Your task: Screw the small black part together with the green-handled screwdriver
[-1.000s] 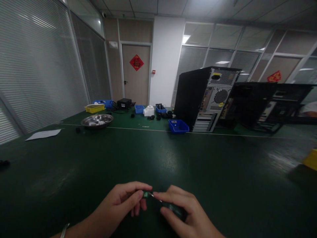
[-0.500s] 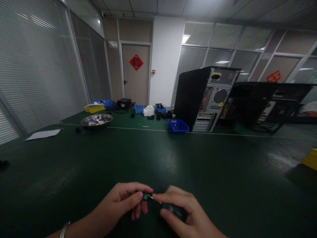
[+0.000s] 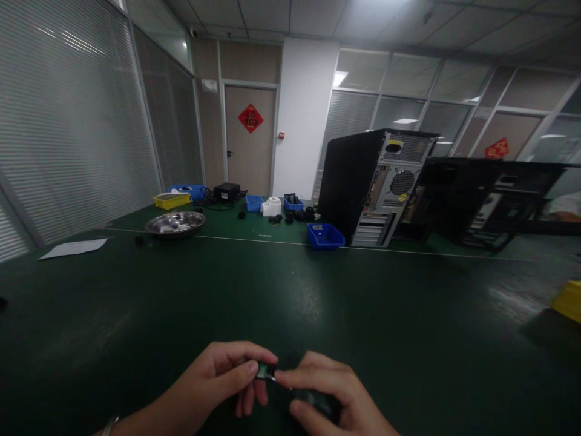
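Hands meet over a small green part at the bottom of the frame

Fingers of the left hand (image 3: pixel 227 375) pinch a small green part (image 3: pixel 264 370) between thumb and forefinger, low in the centre of the frame, just above the dark green table (image 3: pixel 290 290). The right hand (image 3: pixel 333 396) curls around a dark screwdriver (image 3: pixel 318 401), fingers pressed together on its handle, and the thin metal tip touches the green part. A bracelet (image 3: pixel 108 426) shows on the left wrist at the bottom edge.

Farther back, toward the left of the frame, lie a sheet of paper (image 3: pixel 73 247) and a round metal bowl (image 3: pixel 175 223). A blue bin (image 3: pixel 325 235) sits near the middle, just beside an upright black computer case (image 3: pixel 374 184), with a second, open case (image 3: pixel 490 200) lying to its right. A yellow bin (image 3: pixel 567 301) sits at the right edge. At the far left end of the table stands another yellow tray (image 3: pixel 172 198), and behind it a door with a red sign (image 3: pixel 250 118).
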`<state>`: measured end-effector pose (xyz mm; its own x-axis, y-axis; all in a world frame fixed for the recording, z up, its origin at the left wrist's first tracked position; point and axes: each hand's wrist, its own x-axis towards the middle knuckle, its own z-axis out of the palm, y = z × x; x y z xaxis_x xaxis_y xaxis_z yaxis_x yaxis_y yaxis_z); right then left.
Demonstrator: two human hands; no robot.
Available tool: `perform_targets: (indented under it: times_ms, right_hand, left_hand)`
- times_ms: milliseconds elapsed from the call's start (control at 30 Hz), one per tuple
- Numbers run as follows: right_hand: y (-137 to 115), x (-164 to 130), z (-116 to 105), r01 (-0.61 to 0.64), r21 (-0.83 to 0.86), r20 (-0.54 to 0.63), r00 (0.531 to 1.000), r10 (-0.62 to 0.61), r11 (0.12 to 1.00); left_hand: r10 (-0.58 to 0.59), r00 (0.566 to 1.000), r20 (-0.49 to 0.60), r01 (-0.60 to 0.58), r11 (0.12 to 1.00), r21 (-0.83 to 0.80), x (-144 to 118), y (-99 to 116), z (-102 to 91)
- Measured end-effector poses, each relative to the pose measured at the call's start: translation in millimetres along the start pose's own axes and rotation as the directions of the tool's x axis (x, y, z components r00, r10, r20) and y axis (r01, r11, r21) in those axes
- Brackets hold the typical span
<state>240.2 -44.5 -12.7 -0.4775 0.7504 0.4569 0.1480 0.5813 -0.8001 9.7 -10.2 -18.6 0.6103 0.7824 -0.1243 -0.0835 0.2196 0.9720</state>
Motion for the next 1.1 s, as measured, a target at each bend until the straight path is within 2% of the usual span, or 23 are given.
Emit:
perform_targets:
  times_ms: [133,233,367,500,600,733,967,1100]
  right_hand:
    - [2.3,2.9,-0.3,-0.042,-0.065,0.003,0.999,0.042,0.997]
    - [2.9,2.9,-1.2,-0.079,-0.11,0.018,0.997,0.081,0.991]
    - [4.3,-0.4,0.1,-0.106,-0.159,-0.004,0.994,0.107,0.982]
    - [5.1,-3.3,2.8,-0.154,-0.199,-0.02,0.988,0.153,0.968]
    - [1.6,-2.7,3.5,-0.186,-0.212,-0.051,0.982,0.18,0.959]
    - [-8.4,0.7,4.1,-0.21,-0.205,-0.004,0.977,0.214,0.956]
    - [-16.1,0.2,4.5,-0.194,-0.218,-0.004,0.98,0.198,0.956]
    - [-17.0,-1.9,3.9,-0.216,-0.172,-0.028,0.976,0.215,0.961]
  left_hand:
    - [0.089,0.996,0.005,-0.088,0.994,-0.061,2.7,-4.2,-2.1]
    - [0.154,0.987,-0.043,-0.155,0.987,-0.028,1.3,0.2,-3.9]
    - [0.13,0.974,-0.184,-0.121,0.991,0.058,-2.6,11.4,-4.7]
    - [0.089,0.951,-0.296,-0.102,0.994,-0.027,-3.7,18.0,-2.8]
    - [0.089,0.96,-0.265,-0.13,0.981,-0.142,-4.9,18.6,-1.3]
    - [0.108,0.972,-0.21,-0.156,0.962,-0.223,-7.5,18.7,0.3]
    - [0.101,0.958,-0.267,-0.156,0.969,-0.193,-5.1,16.7,-0.3]
    - [0.093,0.96,-0.265,-0.123,0.987,-0.101,-4.7,11.1,-1.4]
